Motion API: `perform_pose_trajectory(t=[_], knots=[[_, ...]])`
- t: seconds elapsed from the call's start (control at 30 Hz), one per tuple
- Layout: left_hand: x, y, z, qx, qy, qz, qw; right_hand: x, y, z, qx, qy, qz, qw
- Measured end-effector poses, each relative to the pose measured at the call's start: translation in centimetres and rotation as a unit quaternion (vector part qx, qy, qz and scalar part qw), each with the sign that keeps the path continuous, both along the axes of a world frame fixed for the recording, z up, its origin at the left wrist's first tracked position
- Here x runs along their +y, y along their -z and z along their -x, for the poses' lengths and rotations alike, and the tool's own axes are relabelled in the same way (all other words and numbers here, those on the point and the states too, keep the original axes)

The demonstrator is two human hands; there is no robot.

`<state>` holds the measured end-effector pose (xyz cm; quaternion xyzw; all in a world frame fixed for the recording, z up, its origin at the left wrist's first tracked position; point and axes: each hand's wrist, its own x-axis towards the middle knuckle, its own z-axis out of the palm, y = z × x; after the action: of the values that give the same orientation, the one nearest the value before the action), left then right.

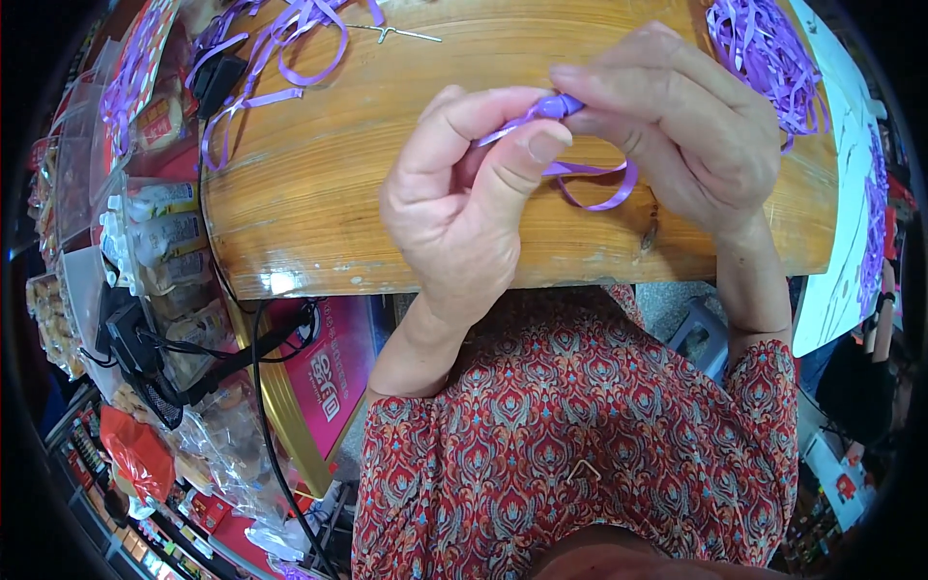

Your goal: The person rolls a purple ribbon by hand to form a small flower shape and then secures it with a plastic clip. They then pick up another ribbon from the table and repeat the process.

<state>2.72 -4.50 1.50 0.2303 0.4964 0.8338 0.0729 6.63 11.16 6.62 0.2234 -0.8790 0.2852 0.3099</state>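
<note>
Both hands meet above the wooden table (319, 232), pinching a purple ribbon (551, 106) that is bunched into a small knot or fold. My left hand (464, 193) is closed, with its thumb and forefinger on the ribbon's left part. From the other side, my right hand (686, 126) pinches the ribbon's right end between thumb and fingertips. A loop of the same ribbon hangs below the fingers, over the table. The exact form of the fold is partly hidden by the fingertips.
A heap of purple ribbons (764, 63) lies at the far right of the table. Loose ribbon loops (314, 43) and a thin metal tool (396, 35) lie at the far left. Packaged goods (164, 237) and a black cable (259, 387) line the left side.
</note>
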Motion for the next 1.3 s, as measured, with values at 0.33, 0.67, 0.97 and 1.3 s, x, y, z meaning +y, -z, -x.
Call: perform_pose_trajectory(t=[0.33, 0.67, 0.97, 1.3], knots=[[-0.2, 0.1, -0.1, 0.080, -0.046, 0.018, 0.996, 0.2, 0.0, 0.1, 0.033, -0.049, -0.020, 0.998], [0.3, 0.1, -0.4, 0.034, -0.040, 0.012, 0.999, 0.3, -2.9, -1.1, -0.185, 0.016, 0.023, 0.982], [0.2, 0.3, 0.3, 0.316, -0.102, 0.047, 0.942, 1.2, -1.1, -1.1, -0.169, -0.124, 0.104, 0.972], [-1.0, 0.1, 0.2, 0.445, -0.043, 0.138, 0.884, 1.1, 0.4, -3.0, -0.484, -0.106, 0.422, 0.759]])
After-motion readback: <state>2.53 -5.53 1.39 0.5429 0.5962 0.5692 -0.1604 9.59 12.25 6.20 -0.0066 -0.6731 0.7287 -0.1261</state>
